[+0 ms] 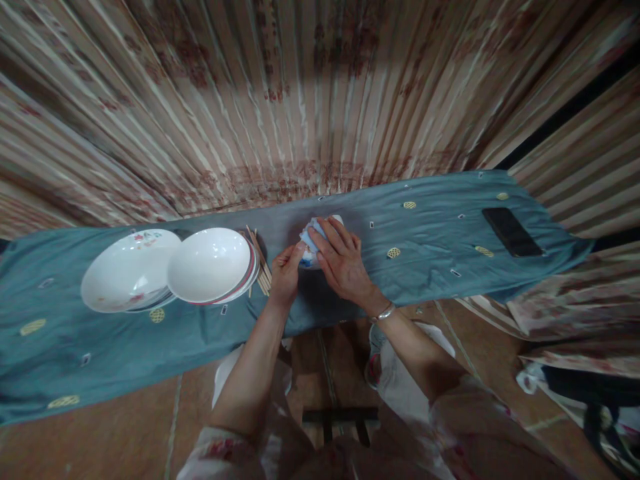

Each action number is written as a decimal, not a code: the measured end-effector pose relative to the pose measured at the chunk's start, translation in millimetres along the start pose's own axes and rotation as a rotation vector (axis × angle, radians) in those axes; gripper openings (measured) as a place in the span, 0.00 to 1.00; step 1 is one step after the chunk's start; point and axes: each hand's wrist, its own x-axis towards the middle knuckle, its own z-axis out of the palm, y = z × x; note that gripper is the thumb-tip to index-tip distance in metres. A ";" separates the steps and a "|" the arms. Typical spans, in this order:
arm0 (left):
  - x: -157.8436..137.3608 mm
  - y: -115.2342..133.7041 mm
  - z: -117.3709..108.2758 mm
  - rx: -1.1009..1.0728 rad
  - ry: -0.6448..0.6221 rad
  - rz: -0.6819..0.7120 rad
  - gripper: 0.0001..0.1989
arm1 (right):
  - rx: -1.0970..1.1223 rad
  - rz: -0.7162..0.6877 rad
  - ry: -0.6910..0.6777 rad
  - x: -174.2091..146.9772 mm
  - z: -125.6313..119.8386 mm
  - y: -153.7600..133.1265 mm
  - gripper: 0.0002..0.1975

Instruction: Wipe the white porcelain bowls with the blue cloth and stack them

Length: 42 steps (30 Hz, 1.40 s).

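Above the middle of the cloth-covered table, my left hand (287, 272) grips the near left edge of a small white bowl with blue marks (309, 260), thumb on top. Fingers of my right hand (343, 259) curl over a pale blue cloth (312, 233), pressing it against the bowl. Most of the bowl is hidden under the cloth and both hands; a bit of its white rim shows behind my right fingers. Left of my left hand lie several wooden chopsticks (263, 270), partly beneath a stack of white bowls (210, 267).
Farther left, a wide white dish with flower prints (127, 273) tops another stack. A black phone (511, 231) lies at the right end of the teal tablecloth (430, 260). A pleated curtain (310, 100) hangs behind the table. Below is a tiled floor (200, 393).
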 end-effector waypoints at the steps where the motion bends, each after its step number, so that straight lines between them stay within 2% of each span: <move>1: -0.2 -0.4 0.5 0.000 0.000 -0.011 0.17 | 0.050 0.032 0.014 2.0 0.1 3.7 0.25; 8: 3.3 -2.9 -3.0 0.050 0.032 -0.041 0.20 | 0.422 0.189 0.112 11.6 12.1 36.7 0.28; 14: 5.4 -1.9 -5.9 0.006 0.040 -0.040 0.20 | 0.663 0.401 0.158 10.4 30.5 63.0 0.33; 24: 2.7 0.6 -5.9 0.042 0.045 -0.045 0.22 | 1.026 0.666 0.183 8.3 55.2 76.8 0.31; 28: -2.3 -0.5 -7.5 0.043 0.021 -0.031 0.21 | 1.089 0.681 0.204 9.7 51.4 76.8 0.28; 34: -5.2 -2.4 -10.9 0.121 -0.012 0.008 0.17 | 0.997 0.657 0.262 11.8 40.2 75.0 0.27; 39: -6.5 -6.1 -16.1 0.137 -0.022 0.033 0.16 | 0.874 0.547 0.297 11.7 28.9 69.2 0.25; 42: -8.9 -5.1 -19.5 0.220 -0.011 0.072 0.17 | 0.776 0.468 0.280 9.7 22.7 63.8 0.25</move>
